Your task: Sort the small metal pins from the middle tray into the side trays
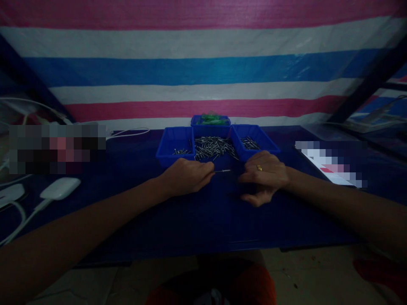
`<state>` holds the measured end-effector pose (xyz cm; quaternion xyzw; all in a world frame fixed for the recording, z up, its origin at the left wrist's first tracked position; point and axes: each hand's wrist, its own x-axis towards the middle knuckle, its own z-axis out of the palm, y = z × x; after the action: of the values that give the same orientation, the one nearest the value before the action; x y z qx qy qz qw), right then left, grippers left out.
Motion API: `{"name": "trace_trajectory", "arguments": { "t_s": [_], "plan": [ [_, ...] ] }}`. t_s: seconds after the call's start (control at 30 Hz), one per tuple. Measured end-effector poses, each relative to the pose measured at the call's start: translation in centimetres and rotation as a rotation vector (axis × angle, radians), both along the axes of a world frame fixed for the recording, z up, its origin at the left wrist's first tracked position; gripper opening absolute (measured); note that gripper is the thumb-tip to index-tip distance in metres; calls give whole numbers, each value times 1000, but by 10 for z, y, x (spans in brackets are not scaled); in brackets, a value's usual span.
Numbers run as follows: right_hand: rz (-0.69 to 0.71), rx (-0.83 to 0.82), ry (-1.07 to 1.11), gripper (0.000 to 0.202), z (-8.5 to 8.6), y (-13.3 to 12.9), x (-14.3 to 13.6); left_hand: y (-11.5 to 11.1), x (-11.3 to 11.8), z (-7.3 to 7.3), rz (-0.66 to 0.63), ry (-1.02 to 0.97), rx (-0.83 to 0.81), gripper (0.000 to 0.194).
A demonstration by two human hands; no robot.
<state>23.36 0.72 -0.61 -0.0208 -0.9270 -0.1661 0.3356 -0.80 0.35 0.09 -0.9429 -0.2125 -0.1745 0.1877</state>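
Observation:
My left hand point(190, 174) is closed, pinching a thin metal pin point(222, 170) that sticks out to the right, its lighter tip pointing at my other hand. Just beyond that tip is my right hand point(265, 176), with a ring on one finger; thumb and forefinger are apart and nothing shows between them. Behind the hands, many similar slim metal pins point(214, 146) lie in a loose heap. A blue bin on the left point(161, 148) holds a few small metal pieces point(182, 151). In the blue bin on the right point(267, 143) lie more metal pins point(249, 143).
At the back, a third blue bin point(210, 127) holds green items point(211, 118). A white charger point(60, 188) and cables are at left on the blue table point(197, 224). A flat printed item point(327, 165), partly blurred out, is at right. Striped sheeting point(203, 70) hangs behind.

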Motion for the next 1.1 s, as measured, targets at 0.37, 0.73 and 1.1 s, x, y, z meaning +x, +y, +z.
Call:
{"name": "trace_trajectory", "arguments": {
  "t_s": [0.37,0.73,1.1],
  "plan": [
    [22,111,-15,13,13,-4,-8,0,0,1,-10,-3,32,21],
    [-20,259,-133,11,19,-5,-10,1,1,1,3,-1,28,22],
    [125,465,-356,15,37,-17,-10,0,1,0,37,21,18,21]
  ]
}}
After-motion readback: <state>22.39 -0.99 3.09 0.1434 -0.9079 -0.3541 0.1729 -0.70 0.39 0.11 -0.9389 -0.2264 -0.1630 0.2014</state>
